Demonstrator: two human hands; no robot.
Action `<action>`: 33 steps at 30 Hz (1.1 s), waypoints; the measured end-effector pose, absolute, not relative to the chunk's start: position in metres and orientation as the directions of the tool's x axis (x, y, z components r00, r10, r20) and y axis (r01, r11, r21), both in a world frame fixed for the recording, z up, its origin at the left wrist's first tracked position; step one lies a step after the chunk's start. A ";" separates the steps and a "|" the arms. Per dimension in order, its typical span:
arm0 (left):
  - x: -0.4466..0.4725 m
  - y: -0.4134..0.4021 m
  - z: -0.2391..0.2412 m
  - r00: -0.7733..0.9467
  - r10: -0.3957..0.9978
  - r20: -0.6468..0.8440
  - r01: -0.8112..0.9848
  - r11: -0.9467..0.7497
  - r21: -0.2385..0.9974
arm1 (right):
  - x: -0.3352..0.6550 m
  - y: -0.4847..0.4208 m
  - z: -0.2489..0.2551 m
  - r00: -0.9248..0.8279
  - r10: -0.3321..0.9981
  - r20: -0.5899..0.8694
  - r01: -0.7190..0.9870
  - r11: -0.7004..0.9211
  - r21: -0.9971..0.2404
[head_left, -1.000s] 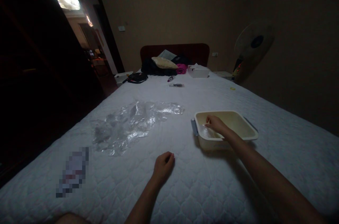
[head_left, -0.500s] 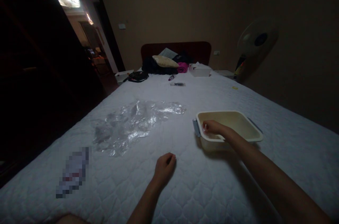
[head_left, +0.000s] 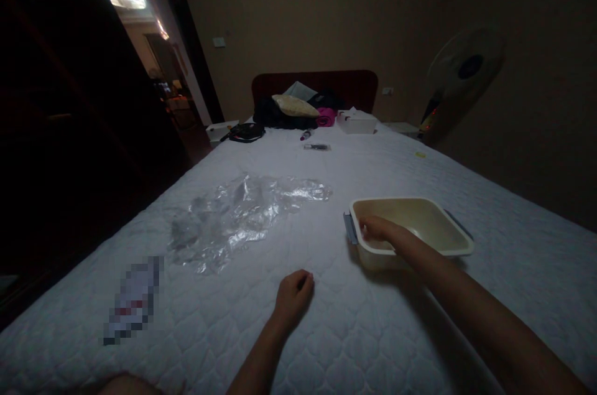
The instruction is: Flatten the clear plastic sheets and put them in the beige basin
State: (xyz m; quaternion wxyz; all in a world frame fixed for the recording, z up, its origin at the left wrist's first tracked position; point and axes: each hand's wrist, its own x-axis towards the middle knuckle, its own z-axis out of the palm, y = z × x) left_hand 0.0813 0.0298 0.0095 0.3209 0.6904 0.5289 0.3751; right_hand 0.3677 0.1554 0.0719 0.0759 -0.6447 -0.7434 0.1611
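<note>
My right hand (head_left: 374,228) reaches over the front rim of a cream plastic container (head_left: 433,227) and is down inside its left end. Its fingers are bent together near the left wall; a small pale bit shows at them, too small to name. Grey clip handles (head_left: 349,229) sit on the container's sides, and its lid is off. My left hand (head_left: 295,292) rests on the white quilted bed cover (head_left: 354,339), fingers curled in a loose fist with nothing visible in it. To its upper left lies crumpled clear plastic wrap (head_left: 242,214).
A blurred-out pale item (head_left: 135,302) lies at the left front. Farther back are a small packaged item (head_left: 317,147), a purple-capped bottle (head_left: 306,134), a white box (head_left: 357,122), a black bag (head_left: 247,132) and a pillow (head_left: 295,106). A fan (head_left: 469,65) stands at right.
My right hand has sunk slightly deeper into the container. The left hand stays in its curled pose on the bed. The whole view has shifted a little.
</note>
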 end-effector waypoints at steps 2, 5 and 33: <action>0.081 0.031 0.009 0.156 0.972 0.174 0.480 -0.229 0.847 | 0.368 0.155 0.079 -0.154 0.984 -0.091 0.940 0.118 -0.321; 0.080 0.032 0.007 0.156 0.975 0.158 0.456 -0.212 0.864 | 0.371 0.154 0.092 -0.141 0.989 -0.040 0.942 0.121 -0.314; -0.044 -0.010 0.008 0.007 0.826 0.564 0.903 -0.247 0.351 | 0.139 0.028 -0.008 -0.280 0.888 0.365 0.901 0.375 -0.219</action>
